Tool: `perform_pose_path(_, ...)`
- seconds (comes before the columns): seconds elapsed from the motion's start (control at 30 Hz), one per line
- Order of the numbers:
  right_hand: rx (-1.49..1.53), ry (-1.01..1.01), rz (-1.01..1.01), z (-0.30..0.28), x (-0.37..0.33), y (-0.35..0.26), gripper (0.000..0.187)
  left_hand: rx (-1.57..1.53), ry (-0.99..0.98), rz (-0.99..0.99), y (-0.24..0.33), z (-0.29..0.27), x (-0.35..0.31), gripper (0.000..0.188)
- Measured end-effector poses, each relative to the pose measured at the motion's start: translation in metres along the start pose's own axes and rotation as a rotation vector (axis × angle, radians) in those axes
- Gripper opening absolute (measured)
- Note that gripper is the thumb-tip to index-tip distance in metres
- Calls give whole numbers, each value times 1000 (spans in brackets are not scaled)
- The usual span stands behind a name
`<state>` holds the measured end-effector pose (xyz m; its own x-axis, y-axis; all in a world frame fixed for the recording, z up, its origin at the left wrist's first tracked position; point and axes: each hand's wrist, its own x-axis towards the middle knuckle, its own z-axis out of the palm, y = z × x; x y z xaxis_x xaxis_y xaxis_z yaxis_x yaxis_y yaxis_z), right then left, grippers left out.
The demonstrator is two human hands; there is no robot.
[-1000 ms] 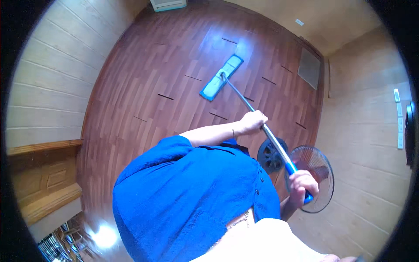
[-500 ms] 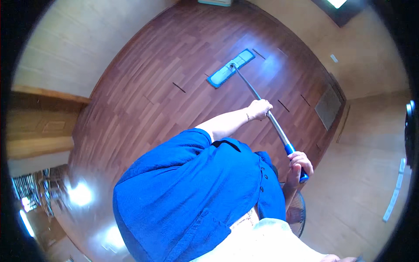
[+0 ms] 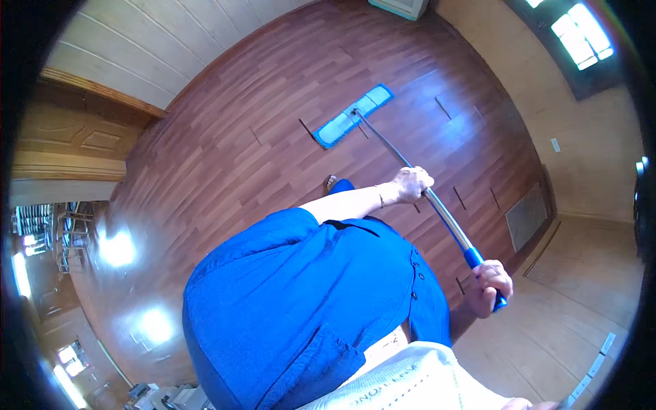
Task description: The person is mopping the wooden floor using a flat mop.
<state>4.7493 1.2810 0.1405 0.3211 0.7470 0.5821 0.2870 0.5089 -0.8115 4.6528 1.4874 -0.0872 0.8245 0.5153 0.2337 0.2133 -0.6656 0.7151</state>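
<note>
A flat mop lies with its blue-fringed, pale blue head [image 3: 335, 130] on the wooden floor, ahead of me. Its metal pole [image 3: 447, 217] slopes down from right to upper left. My left hand [image 3: 413, 184], with a thin bracelet on the wrist, is wrapped round the middle of the pole. Lower and further right, my right hand [image 3: 490, 285] grips the blue handle end [image 3: 473, 257]. Part of the grip is hidden under its fingers. Below my left forearm, one foot [image 3: 331, 182] shows on the floor.
A wooden door [image 3: 82, 137] stands in the left wall, with chairs [image 3: 74, 236] beyond it. A pale panel [image 3: 527, 217] sits at the floor's right edge. At the far end is a white appliance-like box [image 3: 402, 7]; a bright window [image 3: 582, 37] is at upper right.
The mop head has shifted slightly left and toward me over the floor. Both hands, still on the pole, sit lower and further right in view. The whole view has turned, and a foot has come into sight.
</note>
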Motion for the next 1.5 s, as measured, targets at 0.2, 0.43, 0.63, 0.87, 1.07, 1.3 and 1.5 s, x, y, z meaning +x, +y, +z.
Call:
perform_pose_path(0.2, -48, 55, 187, 113, 20, 28, 26, 84, -135, -184, -91, -80, -19, 9)
perform_pose_path(0.43, -35, -119, 248, 124, 13, 55, 25, 78, -169, -357, -127, -92, -28, 11)
perform_pose_path(0.63, 70, -112, 213, 135, 12, 77, 27, 133, -163, -447, -146, -101, -32, 17)
perform_pose_path(0.87, -1, -439, 185, 176, -15, 97, 24, 209, -34, -498, -183, -115, -91, 15)
perform_pose_path(1.07, 23, -590, 207, 198, 24, 90, 19, 152, 117, -579, -189, -146, -107, 8)
perform_pose_path(1.3, 352, -624, -90, 163, 99, 89, 26, 431, 496, -251, -159, -129, -115, 23)
perform_pose_path(1.5, 568, -704, -44, 91, 165, 78, 36, 151, 456, -238, -67, -112, -89, 38)
